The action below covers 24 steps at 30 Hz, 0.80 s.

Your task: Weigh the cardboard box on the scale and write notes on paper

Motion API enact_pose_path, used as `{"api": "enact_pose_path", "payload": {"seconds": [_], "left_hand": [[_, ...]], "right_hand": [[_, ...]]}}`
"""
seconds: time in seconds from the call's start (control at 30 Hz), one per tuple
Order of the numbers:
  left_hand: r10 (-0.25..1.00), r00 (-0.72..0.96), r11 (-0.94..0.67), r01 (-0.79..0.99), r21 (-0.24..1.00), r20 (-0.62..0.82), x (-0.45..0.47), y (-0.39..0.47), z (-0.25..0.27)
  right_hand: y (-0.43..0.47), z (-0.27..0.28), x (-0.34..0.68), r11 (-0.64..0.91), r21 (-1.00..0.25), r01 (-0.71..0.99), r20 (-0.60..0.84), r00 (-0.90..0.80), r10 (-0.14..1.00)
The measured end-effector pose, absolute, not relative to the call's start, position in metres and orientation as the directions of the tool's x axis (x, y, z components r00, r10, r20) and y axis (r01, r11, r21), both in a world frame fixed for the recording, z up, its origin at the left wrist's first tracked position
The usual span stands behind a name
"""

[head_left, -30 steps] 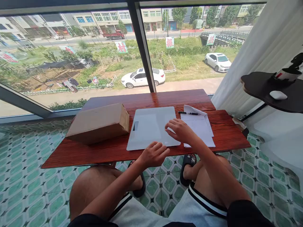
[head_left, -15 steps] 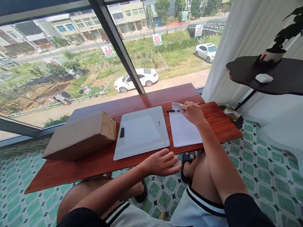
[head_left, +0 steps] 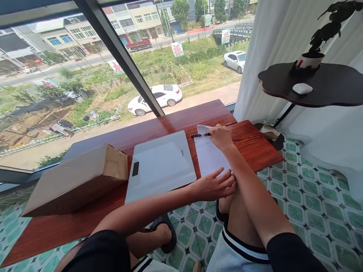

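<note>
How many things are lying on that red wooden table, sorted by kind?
Cardboard box: 1
White flat board: 1
Sheet of paper: 1, with the left hand at its near edge
Black pen: 1, at the right hand
Total: 4 things on the table

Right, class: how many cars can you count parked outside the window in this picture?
2 white cars: one car beside the path just behind the window frame, another car further right by the curtain. A red truck stands on the road; others may be hidden.
</note>
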<state>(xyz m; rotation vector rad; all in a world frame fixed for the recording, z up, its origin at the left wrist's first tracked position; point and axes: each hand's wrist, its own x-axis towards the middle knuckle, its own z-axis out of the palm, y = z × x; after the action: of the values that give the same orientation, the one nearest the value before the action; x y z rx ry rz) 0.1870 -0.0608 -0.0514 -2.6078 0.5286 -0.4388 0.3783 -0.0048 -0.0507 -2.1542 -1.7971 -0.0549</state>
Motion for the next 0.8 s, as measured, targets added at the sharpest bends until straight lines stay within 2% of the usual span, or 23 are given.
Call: {"api": "enact_pose_path", "payload": {"seconds": [0.13, 0.3, 0.43, 0.5, 0.67, 0.8], "left_hand": [[-0.42, 0.864, -0.846, -0.262, -0.464, 0.278, 0.188, -0.063, -0.06], [-0.406, 0.872, -0.849, -0.249, -0.466, 0.274, 0.187, -0.064, -0.063], [-0.378, 0.887, -0.86, -0.23, -0.456, 0.264, 0.186, -0.064, -0.064], [-0.347, 0.903, -0.879, -0.219, -0.423, 0.252, 0.187, -0.064, -0.066], [-0.315, 0.924, -0.904, -0.222, -0.366, 0.216, 0.188, -0.064, -0.071], [-0.299, 0.934, -0.914, -0.221, -0.339, 0.197, 0.188, -0.065, -0.073]], "right_hand": [[-0.006, -0.048, 0.376, -0.147, -0.177, 0.973, 0.196, 0.181, 0.964], [-0.008, -0.044, 0.374, -0.199, -0.159, 0.967, 0.122, 0.219, 0.968], [-0.011, -0.042, 0.374, -0.225, -0.152, 0.962, 0.148, 0.248, 0.958], [-0.013, -0.041, 0.375, -0.235, -0.206, 0.95, 0.208, 0.277, 0.938], [-0.014, -0.04, 0.378, -0.152, -0.541, 0.827, 0.285, 0.35, 0.892], [-0.014, -0.04, 0.382, -0.067, -0.61, 0.79, 0.361, 0.352, 0.863]]}}
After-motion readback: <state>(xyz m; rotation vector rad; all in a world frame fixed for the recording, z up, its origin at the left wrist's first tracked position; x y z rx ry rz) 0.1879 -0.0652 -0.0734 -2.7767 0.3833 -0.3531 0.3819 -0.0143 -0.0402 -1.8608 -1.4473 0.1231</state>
